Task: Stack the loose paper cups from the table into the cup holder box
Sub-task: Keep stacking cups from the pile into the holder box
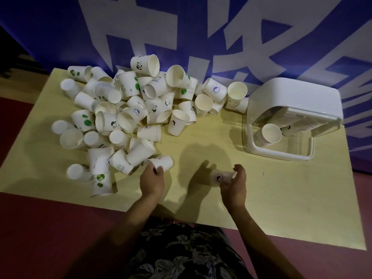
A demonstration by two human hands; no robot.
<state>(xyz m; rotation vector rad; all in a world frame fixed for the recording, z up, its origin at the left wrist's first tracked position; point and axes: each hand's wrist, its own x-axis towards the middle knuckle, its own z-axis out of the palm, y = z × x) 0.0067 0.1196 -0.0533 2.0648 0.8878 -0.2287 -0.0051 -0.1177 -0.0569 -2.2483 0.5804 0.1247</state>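
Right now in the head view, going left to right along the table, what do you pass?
Pile of loose cups → left hand gripping a cup → right hand holding a blurred cup → cup holder box with a stack of cups.

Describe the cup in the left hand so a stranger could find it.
Start at the big pile of paper cups on the yellow table and follow its near edge. There the left hand grips a cup lying on its side; it alone in the pile has fingers on its rim.

Matt white paper cups (128, 109), glossy white plastic cup holder box (298, 97), smooth pale wood-look table (281, 198)
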